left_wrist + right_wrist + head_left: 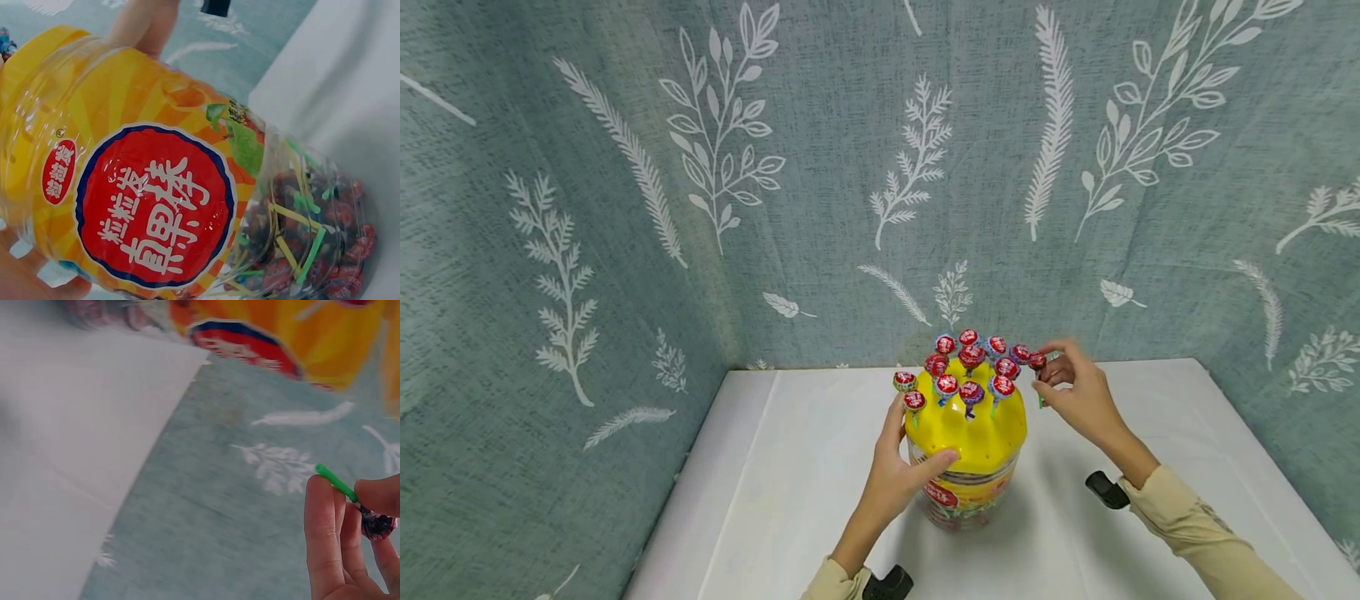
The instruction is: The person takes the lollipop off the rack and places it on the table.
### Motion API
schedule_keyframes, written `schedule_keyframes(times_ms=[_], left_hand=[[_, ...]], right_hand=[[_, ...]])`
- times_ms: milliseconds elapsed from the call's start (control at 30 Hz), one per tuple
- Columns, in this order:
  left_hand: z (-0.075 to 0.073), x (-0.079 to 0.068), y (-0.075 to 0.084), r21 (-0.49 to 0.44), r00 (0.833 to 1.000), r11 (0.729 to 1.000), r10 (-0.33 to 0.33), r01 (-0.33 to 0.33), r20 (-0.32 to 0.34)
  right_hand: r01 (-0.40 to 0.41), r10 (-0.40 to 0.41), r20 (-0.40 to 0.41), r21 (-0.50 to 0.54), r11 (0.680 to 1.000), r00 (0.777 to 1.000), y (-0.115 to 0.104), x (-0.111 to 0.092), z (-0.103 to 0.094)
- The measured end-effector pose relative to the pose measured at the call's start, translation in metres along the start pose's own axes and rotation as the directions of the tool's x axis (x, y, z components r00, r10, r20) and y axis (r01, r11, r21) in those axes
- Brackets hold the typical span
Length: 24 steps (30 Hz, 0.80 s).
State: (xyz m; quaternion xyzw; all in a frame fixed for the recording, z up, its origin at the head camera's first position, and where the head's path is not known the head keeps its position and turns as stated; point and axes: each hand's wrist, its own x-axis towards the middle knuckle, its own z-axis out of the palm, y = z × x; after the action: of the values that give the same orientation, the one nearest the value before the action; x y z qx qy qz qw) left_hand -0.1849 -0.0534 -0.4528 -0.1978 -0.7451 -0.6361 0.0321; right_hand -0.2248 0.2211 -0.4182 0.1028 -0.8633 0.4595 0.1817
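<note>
A clear plastic lollipop jar with a yellow lid stands upright on the table, several red-wrapped lollipops sticking up from the lid's top. My left hand grips the jar near its lid, thumb in front and fingers at the left side. To the right of the lid, my right hand pinches one lollipop by its green stick, thumb against fingers. In the left wrist view, more lollipops with green and yellow sticks lie inside the jar's lower part, below an orange label.
The white-covered table extends around the jar. A grey-green curtain with white leaf prints hangs behind the table and along both sides. Dark wrist cameras sit on both wrists, next to beige sleeves.
</note>
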Motion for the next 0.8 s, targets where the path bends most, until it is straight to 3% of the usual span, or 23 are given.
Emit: schedule_keyframes(times_ms=[567,800], left_hand=[[0.001,-0.001,-0.002,0.013,1.0,1.0,0.002,-0.002,-0.016],[0.0,-0.001,-0.003,0.004,1.0,1.0,-0.001,0.001,-0.016]], right_hand=[[-0.151,0.153,0.084,-0.033,0.988,0.985,0.055,0.008,0.034],[-0.2,0.211,0.113,-0.099,0.975,0.971,0.074,0.013,0.052]])
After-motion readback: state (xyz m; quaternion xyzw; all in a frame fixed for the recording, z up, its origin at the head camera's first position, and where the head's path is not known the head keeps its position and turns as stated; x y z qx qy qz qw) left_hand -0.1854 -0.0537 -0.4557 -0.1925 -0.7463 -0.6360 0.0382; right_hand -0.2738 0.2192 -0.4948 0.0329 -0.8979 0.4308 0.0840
